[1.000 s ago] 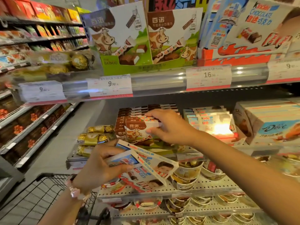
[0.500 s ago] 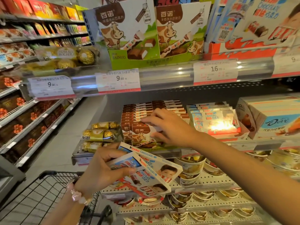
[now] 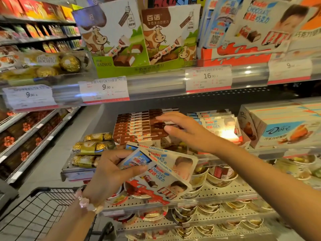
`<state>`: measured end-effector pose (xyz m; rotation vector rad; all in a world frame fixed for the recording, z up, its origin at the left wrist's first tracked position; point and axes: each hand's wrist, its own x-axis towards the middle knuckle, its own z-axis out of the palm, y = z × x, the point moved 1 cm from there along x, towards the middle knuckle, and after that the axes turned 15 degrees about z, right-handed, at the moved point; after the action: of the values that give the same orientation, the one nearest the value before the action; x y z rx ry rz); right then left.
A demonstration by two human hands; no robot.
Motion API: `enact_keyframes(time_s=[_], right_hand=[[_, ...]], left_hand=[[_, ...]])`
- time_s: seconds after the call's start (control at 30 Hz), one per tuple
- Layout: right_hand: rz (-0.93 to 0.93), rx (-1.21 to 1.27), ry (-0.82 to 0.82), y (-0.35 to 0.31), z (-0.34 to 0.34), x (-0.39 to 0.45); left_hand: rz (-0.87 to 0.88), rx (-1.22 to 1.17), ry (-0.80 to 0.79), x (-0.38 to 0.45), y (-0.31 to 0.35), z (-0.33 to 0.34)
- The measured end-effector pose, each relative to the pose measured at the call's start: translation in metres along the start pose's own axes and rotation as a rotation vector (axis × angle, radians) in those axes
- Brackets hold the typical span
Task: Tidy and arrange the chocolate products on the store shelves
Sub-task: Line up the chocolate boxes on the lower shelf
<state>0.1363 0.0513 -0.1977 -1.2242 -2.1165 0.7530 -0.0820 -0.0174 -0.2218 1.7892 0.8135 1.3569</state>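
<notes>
Gold-foil packs [image 3: 93, 146] left of brown boxes [image 3: 132, 126] — perhaps touching — cart [image 3: 43, 211] below.

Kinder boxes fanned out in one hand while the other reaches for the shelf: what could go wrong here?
The left hand pinches several Kinder boxes by one end, fanned apart, so one might slip out and fall. The right hand reaches with straight fingers over the stacked brown chocolate boxes; a nudge could push that tilted stack askew. Below sit dessert cups, which a dropped box could knock.
</notes>
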Motion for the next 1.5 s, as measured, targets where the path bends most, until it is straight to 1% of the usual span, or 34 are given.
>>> enact_keyframes(time_s=[0.07, 0.23, 0.3, 0.4, 0.5, 0.57, 0.63, 0.7, 0.77, 0.87, 0.97, 1.03, 1.1, 1.2, 1.3, 1.5], right_hand=[[0.025, 0.086, -0.067, 0.000, -0.021, -0.015], [0.077, -0.093, -0.314, 0.011, -0.052, -0.045], [0.091, -0.116, -0.324, 0.020, -0.058, -0.055], [0.137, -0.126, -0.257, 0.032, -0.070, -0.066], [0.164, -0.165, -0.197, 0.042, -0.089, -0.073], [0.169, -0.202, -0.139, 0.047, -0.109, -0.078], [0.172, -0.264, -0.042, 0.052, -0.133, -0.083], [0.200, -0.353, 0.064, 0.062, -0.155, -0.086], [0.197, -0.461, 0.176, 0.072, -0.169, -0.085], [0.179, -0.568, 0.340, 0.085, -0.176, -0.083], [0.072, -0.648, 0.454, 0.094, -0.177, -0.081], [0.000, -0.689, 0.470, 0.099, -0.176, -0.076], [-0.044, -0.718, 0.487, 0.103, -0.175, -0.071], [-0.075, -0.749, 0.496, 0.109, -0.176, -0.061], [-0.066, -0.755, 0.473, 0.115, -0.179, -0.053], [-0.001, -0.632, 0.410, 0.123, -0.175, -0.041]], left_hand=[[-0.002, -0.058, 0.007, 0.007, 0.000, 0.010], [-0.024, -0.123, -0.008, 0.026, -0.003, 0.044], [-0.027, -0.121, -0.037, 0.032, -0.006, 0.058], [-0.021, -0.066, -0.076, 0.039, -0.004, 0.079], [0.021, 0.050, -0.120, 0.047, 0.001, 0.098], [0.065, 0.075, -0.167, 0.055, 0.004, 0.108], [0.101, 0.147, -0.218, 0.064, 0.005, 0.116], [0.094, 0.313, -0.258, 0.074, -0.001, 0.124], [0.088, 0.414, -0.298, 0.083, -0.009, 0.135], [0.088, 0.439, -0.343, 0.097, -0.021, 0.155], [0.032, 0.446, -0.352, 0.118, -0.032, 0.172], [0.001, 0.484, -0.396, 0.133, -0.037, 0.181], [-0.013, 0.558, -0.480, 0.145, -0.041, 0.187], [-0.112, 0.586, -0.569, 0.151, -0.053, 0.191], [-0.152, 0.627, -0.563, 0.149, -0.065, 0.192], [-0.174, 0.658, -0.502, 0.151, -0.072, 0.194]])
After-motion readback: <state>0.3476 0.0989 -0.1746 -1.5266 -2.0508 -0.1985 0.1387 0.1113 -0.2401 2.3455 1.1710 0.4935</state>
